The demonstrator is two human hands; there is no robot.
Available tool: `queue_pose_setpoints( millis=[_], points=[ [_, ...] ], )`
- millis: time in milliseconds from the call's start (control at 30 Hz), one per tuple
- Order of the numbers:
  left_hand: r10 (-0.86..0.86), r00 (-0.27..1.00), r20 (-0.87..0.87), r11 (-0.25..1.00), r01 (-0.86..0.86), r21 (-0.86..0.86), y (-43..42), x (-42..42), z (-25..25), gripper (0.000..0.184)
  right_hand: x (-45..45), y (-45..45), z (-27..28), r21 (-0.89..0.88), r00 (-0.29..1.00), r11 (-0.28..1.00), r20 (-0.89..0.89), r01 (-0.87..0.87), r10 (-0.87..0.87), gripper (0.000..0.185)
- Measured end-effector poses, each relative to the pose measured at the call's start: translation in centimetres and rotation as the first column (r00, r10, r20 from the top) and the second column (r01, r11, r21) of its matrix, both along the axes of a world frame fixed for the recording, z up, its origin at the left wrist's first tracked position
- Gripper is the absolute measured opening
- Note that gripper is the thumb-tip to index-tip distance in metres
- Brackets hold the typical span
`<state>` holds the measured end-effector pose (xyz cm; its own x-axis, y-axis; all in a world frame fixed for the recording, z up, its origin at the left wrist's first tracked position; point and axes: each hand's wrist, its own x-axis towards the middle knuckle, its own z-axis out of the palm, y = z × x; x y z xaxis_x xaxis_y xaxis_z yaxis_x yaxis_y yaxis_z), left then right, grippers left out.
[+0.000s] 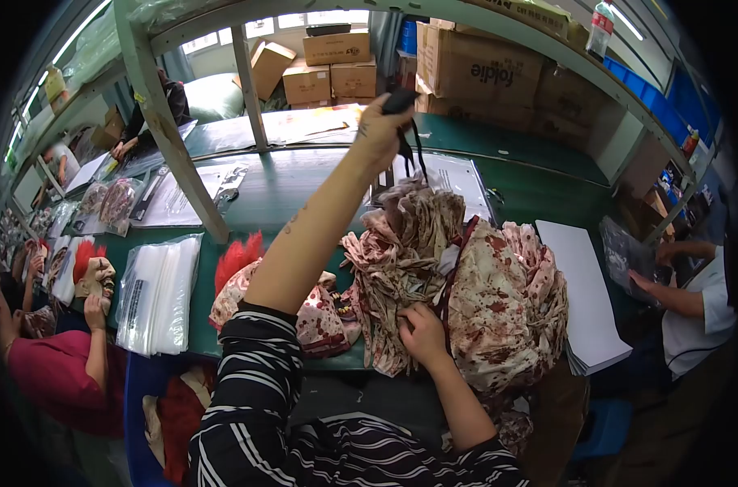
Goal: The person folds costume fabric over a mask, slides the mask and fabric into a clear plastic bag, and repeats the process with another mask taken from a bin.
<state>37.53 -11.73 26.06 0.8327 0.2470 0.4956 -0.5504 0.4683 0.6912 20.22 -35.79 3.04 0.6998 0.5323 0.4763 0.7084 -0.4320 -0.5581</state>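
Note:
My left hand (385,134) is raised above the far side of the bench, its fingers closed round a black item (400,101) with thin black straps dangling from it. What kind of item it is I cannot make out. Below lies a heap of red-spattered cream fabric gloves (397,268). At the heap's near side my right hand (424,333) has its fingers curled against the cloth. To its right bulges a red-spattered cream fabric bundle (495,304). Partly behind my left forearm are spattered masks (324,321) with red hair (237,258).
A stack of white sheets (584,296) lies at right, clear plastic bags (159,292) at left. A shelf post (170,122) rises from the green bench (292,191). Co-workers sit at left (69,369) and right (698,304). A blue bin (142,434) stands below.

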Motion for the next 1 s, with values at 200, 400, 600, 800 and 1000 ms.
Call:
queue_pose_setpoints(
  millis=[200, 400, 600, 800, 1000],
  points=[
    [0.006, 0.996, 0.09, 0.998, 0.0, -0.067, 0.0, -5.5, 4.7, 0.019, 0.7, -0.2, 0.2, 0.027, 0.999, 0.999, -0.015, -0.041, 0.041, 0.016],
    [-0.079, 0.992, 0.093, 0.993, 0.07, 0.096, -2.5, -16.2, 5.4, 0.017, 0.2, 0.0, 0.5, -0.033, 0.995, 0.999, 0.097, -0.026, 0.029, 0.017],
    [-0.096, 0.99, 0.105, 0.825, 0.02, 0.564, -4.3, -26.0, 0.5, 0.027, -1.6, 0.2, 1.9, -0.053, 0.964, 0.996, 0.262, 0.065, -0.049, 0.021],
    [0.069, 0.996, 0.056, 0.916, -0.085, 0.392, -9.3, -30.1, -11.1, 0.015, -5.0, -1.2, 3.7, 0.39, 0.978, 0.913, -0.117, -0.117, 0.175, 0.028],
    [0.079, 0.997, 0.025, 0.873, -0.081, 0.48, -15.2, -31.1, -16.5, 0.015, -11.2, -7.6, 0.8, 0.799, 0.313, 0.563, -0.601, 0.212, 0.735, 0.041]
  ],
)
